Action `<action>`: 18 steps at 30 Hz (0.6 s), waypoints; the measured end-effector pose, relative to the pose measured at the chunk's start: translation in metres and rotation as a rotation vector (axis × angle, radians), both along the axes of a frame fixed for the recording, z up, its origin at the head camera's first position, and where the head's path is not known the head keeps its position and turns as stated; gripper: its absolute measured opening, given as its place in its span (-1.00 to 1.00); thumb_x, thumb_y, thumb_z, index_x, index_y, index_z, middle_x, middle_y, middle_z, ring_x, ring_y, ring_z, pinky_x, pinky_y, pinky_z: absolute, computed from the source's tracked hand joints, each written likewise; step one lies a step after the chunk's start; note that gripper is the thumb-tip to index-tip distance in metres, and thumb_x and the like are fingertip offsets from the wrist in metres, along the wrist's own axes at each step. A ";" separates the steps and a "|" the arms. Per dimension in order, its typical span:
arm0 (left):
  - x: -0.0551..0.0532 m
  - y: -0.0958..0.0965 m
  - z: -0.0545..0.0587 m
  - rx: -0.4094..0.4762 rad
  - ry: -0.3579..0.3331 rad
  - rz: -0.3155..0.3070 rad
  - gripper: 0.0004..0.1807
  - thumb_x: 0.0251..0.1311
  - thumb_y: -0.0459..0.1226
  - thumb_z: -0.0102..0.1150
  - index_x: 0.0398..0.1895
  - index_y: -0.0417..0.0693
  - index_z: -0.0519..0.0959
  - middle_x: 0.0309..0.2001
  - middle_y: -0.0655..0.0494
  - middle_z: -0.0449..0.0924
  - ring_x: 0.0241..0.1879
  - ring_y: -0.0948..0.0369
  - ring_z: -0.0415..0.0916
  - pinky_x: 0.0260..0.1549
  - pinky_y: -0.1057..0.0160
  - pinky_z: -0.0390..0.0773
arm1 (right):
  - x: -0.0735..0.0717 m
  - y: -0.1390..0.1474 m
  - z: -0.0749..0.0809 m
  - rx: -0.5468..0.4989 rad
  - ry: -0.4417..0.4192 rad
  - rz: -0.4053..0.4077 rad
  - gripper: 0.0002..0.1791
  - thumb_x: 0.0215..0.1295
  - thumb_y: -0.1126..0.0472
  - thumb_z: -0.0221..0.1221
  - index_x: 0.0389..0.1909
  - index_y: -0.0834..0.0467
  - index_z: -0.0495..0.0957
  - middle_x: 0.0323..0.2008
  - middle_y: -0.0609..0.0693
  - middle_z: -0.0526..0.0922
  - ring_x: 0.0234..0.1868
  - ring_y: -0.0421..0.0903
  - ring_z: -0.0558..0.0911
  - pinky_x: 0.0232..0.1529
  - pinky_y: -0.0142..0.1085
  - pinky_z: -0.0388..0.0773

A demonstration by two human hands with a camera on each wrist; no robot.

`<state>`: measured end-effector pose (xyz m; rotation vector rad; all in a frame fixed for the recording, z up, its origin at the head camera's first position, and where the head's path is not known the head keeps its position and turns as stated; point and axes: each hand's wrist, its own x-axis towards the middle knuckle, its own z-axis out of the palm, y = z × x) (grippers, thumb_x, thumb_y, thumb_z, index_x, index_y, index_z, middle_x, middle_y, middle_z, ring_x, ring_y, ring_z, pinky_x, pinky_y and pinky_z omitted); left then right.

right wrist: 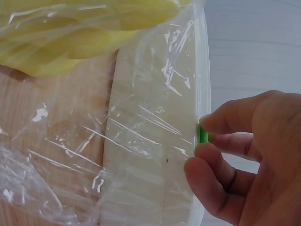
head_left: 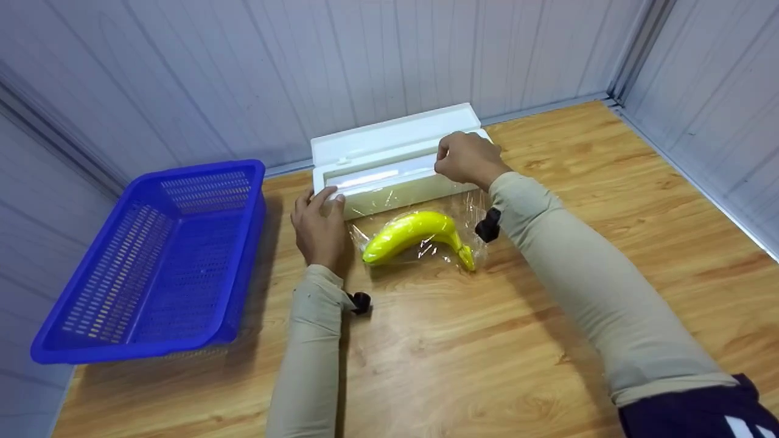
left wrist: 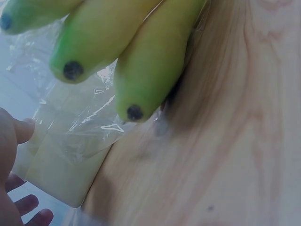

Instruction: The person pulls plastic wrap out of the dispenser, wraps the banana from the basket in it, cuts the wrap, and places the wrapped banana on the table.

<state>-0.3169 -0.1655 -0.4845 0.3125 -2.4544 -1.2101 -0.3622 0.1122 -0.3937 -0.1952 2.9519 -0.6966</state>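
Observation:
A white cling film box (head_left: 389, 198) stands by the wall with its lid (head_left: 395, 131) raised. Clear film (right wrist: 136, 136) stretches from it over a yellow bunch of bananas (head_left: 414, 231) with green-tinged, dark-ended tips. At the box's left front corner rests my left hand (head_left: 317, 228), fingers loosely extended; the left wrist view shows its thumb by the film and its fingers spread apart. Toward the box's right end, my right hand (head_left: 468, 158) pinches a small green slider (right wrist: 203, 135) on the box's edge between thumb and fingertips.
To the left sits a blue plastic basket (head_left: 228, 298) with slotted sides. Pale panelled walls (head_left: 389, 61) border the wooden tabletop (head_left: 462, 365) behind and at both sides. A small black wrist mount (head_left: 359, 302) sticks out from each sleeve.

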 end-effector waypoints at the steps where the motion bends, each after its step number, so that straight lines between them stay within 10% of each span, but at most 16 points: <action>1: 0.000 0.000 0.000 0.002 -0.001 0.001 -0.70 0.29 0.01 0.27 0.05 0.29 0.71 0.36 0.13 0.38 0.34 0.08 0.24 0.13 0.00 0.40 | 0.000 0.000 0.001 -0.004 -0.005 -0.002 -0.81 0.24 0.15 0.10 -0.24 0.06 0.65 -0.18 0.03 0.68 -0.20 0.04 0.54 -0.11 0.08 0.41; 18: 0.002 -0.005 0.000 0.007 -0.024 -0.003 -0.70 0.32 0.01 0.23 0.08 0.29 0.69 0.37 0.17 0.36 0.33 0.10 0.29 0.13 -0.01 0.42 | -0.001 -0.003 0.003 0.002 -0.062 -0.042 -0.80 0.23 0.11 0.14 -0.20 0.05 0.66 -0.04 0.03 0.66 0.10 0.17 0.53 0.14 0.61 -0.05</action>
